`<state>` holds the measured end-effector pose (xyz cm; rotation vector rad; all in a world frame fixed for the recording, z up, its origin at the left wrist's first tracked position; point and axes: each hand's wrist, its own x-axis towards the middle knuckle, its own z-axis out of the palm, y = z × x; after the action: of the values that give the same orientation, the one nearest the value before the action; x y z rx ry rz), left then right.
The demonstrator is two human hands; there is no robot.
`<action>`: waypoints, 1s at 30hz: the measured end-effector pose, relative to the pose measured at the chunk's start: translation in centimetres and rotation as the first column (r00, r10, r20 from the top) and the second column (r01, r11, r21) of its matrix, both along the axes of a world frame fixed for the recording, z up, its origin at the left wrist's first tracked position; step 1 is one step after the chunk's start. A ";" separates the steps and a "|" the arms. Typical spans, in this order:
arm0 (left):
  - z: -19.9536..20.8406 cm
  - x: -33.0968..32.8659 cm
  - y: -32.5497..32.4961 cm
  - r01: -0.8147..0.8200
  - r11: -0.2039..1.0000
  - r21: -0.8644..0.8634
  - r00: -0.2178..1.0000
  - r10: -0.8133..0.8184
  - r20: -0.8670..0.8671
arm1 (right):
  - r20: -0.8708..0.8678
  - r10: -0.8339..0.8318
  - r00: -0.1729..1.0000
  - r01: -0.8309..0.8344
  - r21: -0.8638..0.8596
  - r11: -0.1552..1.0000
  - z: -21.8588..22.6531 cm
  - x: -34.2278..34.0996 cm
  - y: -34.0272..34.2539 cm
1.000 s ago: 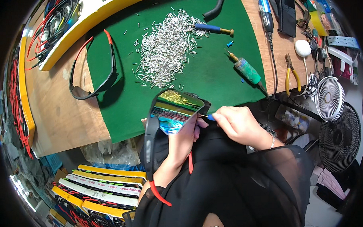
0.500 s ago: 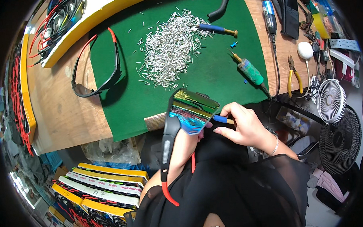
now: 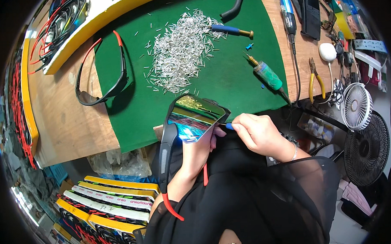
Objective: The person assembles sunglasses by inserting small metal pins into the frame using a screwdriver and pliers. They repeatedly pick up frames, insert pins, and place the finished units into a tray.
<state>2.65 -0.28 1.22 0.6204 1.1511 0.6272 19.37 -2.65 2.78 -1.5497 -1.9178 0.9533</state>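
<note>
My left hand (image 3: 198, 154) grips a pair of wraparound sunglasses (image 3: 193, 117) from behind. They have a mirrored lens, a black frame and red-tipped temples; the lens covers most of the fingers. My right hand (image 3: 260, 134) is closed around a slim blue-handled hand tool (image 3: 229, 126). Its thin end points at the right side of the frame, near the left fingertips. Whether the tip touches the frame, I cannot tell. Beyond the hands, a heap of small silver metal pins (image 3: 180, 56) is spread over the green mat (image 3: 228, 84).
Another pair of sunglasses (image 3: 102, 99) stands at the mat's left. A second blue-handled tool (image 3: 231, 30) lies by the pins, with a green-handled tool (image 3: 268, 76) to the right. Yellow-handled pliers (image 3: 316, 81) and a white fan (image 3: 356, 105) are farther right. Yellow-edged trays (image 3: 120, 180) are stacked lower left.
The sunglasses and my left hand have shifted slightly left and tilted. My right hand has come closer to the frame, turning the tool's thin end toward it.
</note>
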 end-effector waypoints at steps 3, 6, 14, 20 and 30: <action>-0.1 -0.2 -0.2 0.062 0.997 -0.040 0.997 -0.063 -0.047 | 0.011 -0.021 1.000 0.021 0.010 1.000 0.8 0.2 0.0; 0.3 0.0 -0.3 0.055 0.995 -0.081 0.998 -0.057 -0.028 | -0.122 -0.185 0.975 0.166 -0.151 0.974 0.7 -0.1 -0.5; -1.0 -0.6 -0.7 0.088 0.996 -0.009 0.994 -0.088 -0.064 | 0.010 -0.064 0.998 0.063 0.059 0.996 0.6 0.0 0.0; -0.3 -0.1 -0.4 0.053 0.997 0.056 0.998 -0.051 -0.042 | 0.090 0.017 0.996 -0.021 0.040 0.999 -0.2 0.3 -0.4; -0.4 -0.2 -0.3 0.064 0.998 0.010 0.998 -0.064 -0.013 | 0.112 0.056 0.992 -0.064 0.068 0.996 0.1 0.7 -0.1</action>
<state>2.43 -0.57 0.82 0.6683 1.1359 0.5756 20.03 -2.76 2.89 -1.5402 -2.0623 0.8304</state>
